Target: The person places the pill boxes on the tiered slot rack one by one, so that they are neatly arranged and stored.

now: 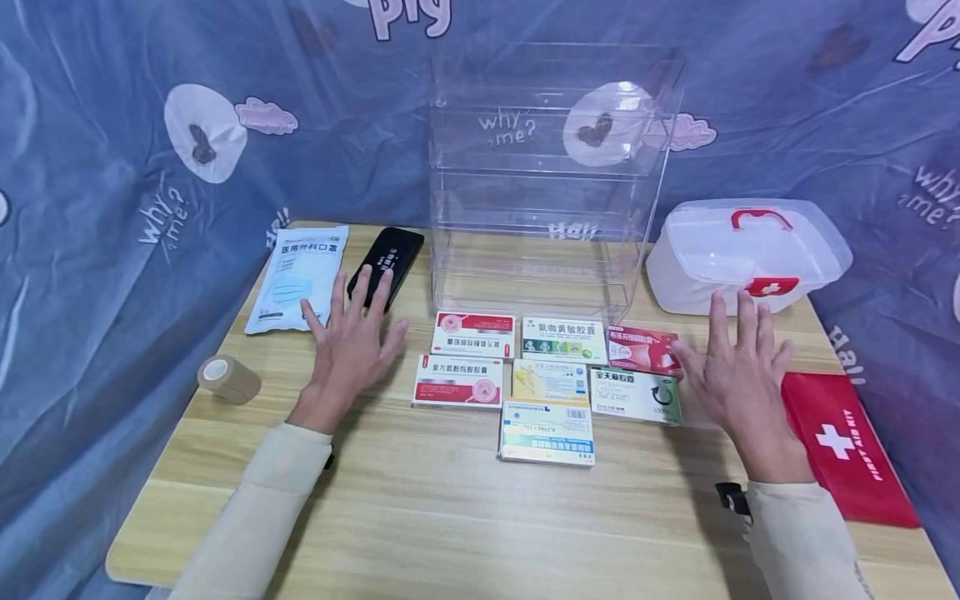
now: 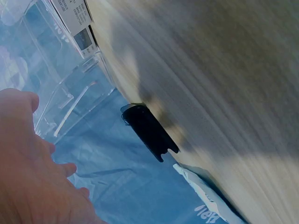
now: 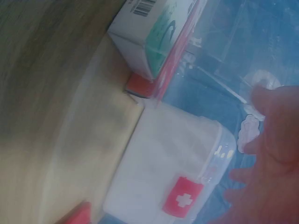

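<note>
My left hand point(image 1: 347, 350) is spread with straight fingers over the table, holding nothing. Its fingertips overlap a black flat case point(image 1: 386, 258) and the edge of a white and blue face mask packet point(image 1: 296, 283) in the head view. My right hand point(image 1: 742, 387), fingers also spread and holding nothing, is between several medicine boxes and a red first aid pouch point(image 1: 847, 450). Nearest to its thumb are a red medicine box point(image 1: 641, 348) and a white and green medicine box point(image 1: 633, 396). Beyond its fingertips sits a translucent first aid box point(image 1: 690, 279) with a red clasp.
A clear tiered acrylic rack point(image 1: 540, 192) stands at the back middle. In front of it lie more medicine boxes, among them a red and white box point(image 1: 457, 392) and a blue and white box point(image 1: 547, 442). A tan bandage roll point(image 1: 236, 383) is at the left edge.
</note>
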A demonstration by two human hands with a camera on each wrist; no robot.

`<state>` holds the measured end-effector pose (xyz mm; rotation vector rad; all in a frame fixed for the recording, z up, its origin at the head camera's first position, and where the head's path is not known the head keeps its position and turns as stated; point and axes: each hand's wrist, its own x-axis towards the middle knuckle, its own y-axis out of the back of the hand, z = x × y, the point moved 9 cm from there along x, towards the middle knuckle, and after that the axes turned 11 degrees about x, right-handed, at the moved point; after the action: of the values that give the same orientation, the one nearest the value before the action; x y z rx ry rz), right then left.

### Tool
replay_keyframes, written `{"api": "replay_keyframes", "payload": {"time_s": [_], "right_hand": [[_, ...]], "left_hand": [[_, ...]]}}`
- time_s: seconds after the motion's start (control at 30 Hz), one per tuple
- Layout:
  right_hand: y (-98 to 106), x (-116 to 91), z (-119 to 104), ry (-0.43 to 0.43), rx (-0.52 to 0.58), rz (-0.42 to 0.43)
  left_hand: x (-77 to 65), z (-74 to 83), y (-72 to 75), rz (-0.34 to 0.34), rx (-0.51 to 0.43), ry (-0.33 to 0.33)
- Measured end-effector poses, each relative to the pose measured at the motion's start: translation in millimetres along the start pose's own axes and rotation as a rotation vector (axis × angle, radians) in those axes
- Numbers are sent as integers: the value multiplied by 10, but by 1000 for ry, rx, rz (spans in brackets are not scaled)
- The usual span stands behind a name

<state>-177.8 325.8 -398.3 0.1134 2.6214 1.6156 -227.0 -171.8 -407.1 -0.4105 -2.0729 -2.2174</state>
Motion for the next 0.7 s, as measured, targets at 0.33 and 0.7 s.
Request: {"api": "replay_keyframes", "payload": {"time_s": [0.33,0.7], "right_hand": [[-28,-113,66,30,203,-38],[-407,-17,551,-108,365,-341]], "left_hand": [[30,37,17,7,-53,7],[660,425,280,54,-475,-103]]}}
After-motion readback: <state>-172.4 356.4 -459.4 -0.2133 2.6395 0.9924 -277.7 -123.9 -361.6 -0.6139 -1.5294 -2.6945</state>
